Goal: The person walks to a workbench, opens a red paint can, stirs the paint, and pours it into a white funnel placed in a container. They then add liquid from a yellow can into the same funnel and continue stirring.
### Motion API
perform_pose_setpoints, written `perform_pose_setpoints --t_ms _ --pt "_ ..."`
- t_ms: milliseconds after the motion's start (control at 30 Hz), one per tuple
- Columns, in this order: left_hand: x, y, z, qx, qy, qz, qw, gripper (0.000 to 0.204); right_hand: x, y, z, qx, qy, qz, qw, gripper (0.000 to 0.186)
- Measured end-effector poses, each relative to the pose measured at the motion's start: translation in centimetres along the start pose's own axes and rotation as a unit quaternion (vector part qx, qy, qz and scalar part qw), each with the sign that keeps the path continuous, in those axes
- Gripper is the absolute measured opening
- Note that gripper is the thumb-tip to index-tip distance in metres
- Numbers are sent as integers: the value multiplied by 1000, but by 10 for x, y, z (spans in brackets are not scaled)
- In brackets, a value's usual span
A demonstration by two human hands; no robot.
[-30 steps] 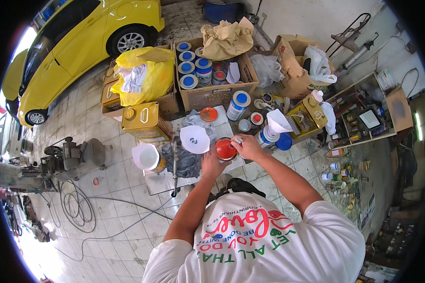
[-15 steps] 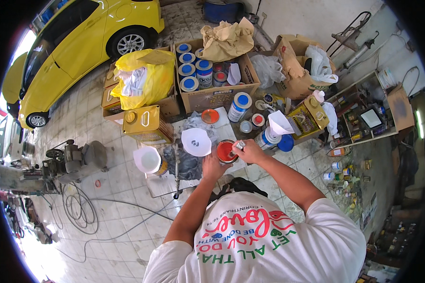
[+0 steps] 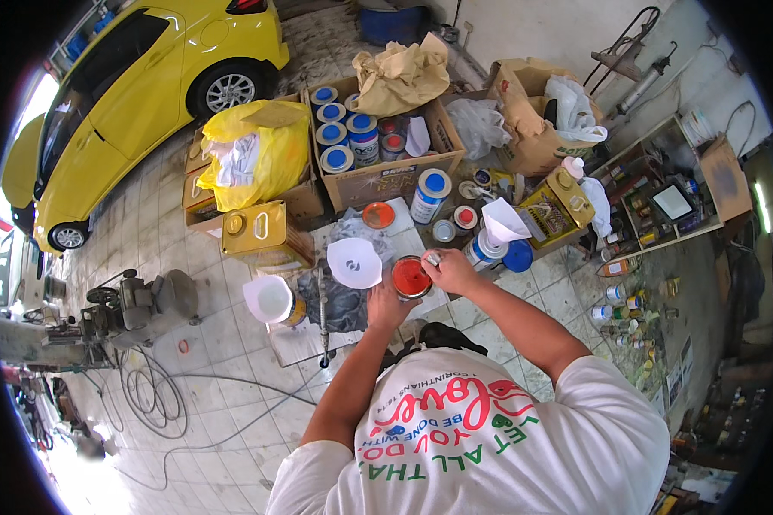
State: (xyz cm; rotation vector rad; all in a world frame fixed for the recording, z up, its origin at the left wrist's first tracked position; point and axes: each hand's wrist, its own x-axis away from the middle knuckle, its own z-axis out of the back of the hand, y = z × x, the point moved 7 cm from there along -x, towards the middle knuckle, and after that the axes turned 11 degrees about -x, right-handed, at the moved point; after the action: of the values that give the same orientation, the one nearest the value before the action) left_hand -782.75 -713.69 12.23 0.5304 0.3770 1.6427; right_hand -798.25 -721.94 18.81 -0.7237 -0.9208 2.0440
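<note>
An open can of red paint (image 3: 411, 276) stands on the covered floor in front of me. My left hand (image 3: 388, 305) is closed round its near left side. My right hand (image 3: 451, 273) grips a short silver-grey tool (image 3: 433, 257) at the can's right rim; its lower end is hard to make out. Left of the can lies a white paper cone (image 3: 354, 261) with a dark mesh centre. Behind it rests a round lid (image 3: 378, 215) with red-orange paint. Another white paper funnel (image 3: 506, 221) tops a can (image 3: 487, 247) to the right.
Blue-lidded cans fill a cardboard box (image 3: 386, 182) at the back. A gold square tin (image 3: 266, 233) and a white-lined container (image 3: 270, 299) stand left. A slim metal tool (image 3: 324, 318) lies on dark plastic. A hose (image 3: 150, 399), compressor (image 3: 142, 300) and yellow car (image 3: 129, 103) are further left.
My right hand has shifted slightly with the silver-grey tool, now nearer the can's far right rim. More of the red paint's surface shows. My left hand stays on the can.
</note>
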Motion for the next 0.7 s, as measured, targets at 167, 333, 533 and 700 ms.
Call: perform_pose_setpoints --t_ms 167,333,533,700 --pt "1 -1 -3 9 1 -5 1000 116 1 9 -2 -20 -50 -47 997 20" --pt "1 -3 -3 9 -3 8 1000 115 -2 8 -7 -4 -90 -63 994 21" --pt "2 -2 0 6 14 1 1000 116 -5 4 -9 -4 -102 -55 993 19" --pt "2 2 2 -6 10 2 1000 115 -6 3 -2 -26 -59 -44 997 19"
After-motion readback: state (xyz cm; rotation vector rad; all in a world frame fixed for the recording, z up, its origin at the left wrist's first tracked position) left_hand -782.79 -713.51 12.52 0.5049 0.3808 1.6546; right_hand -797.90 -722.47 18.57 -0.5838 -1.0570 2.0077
